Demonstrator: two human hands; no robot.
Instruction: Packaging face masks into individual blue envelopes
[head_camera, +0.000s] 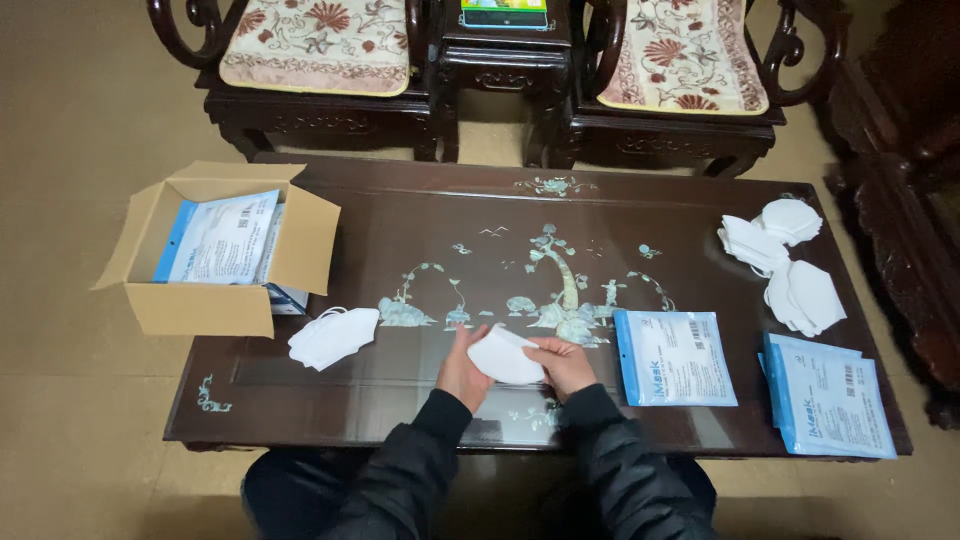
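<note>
Dark inlaid table (700, 200) | both hands hold white mask (503, 357) | pouch (673, 357) beside

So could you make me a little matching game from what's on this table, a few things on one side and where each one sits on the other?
Things:
1. cardboard box
2. folded white mask
3. piles of white masks
4. blue and white packets

Places:
A. far right part of the table
B. held between the left hand and the right hand
C. near right part of the table, lying flat
D. left end of the table, flaps open

Pairs: 1-D, 2-B, 3-A, 4-C
</note>
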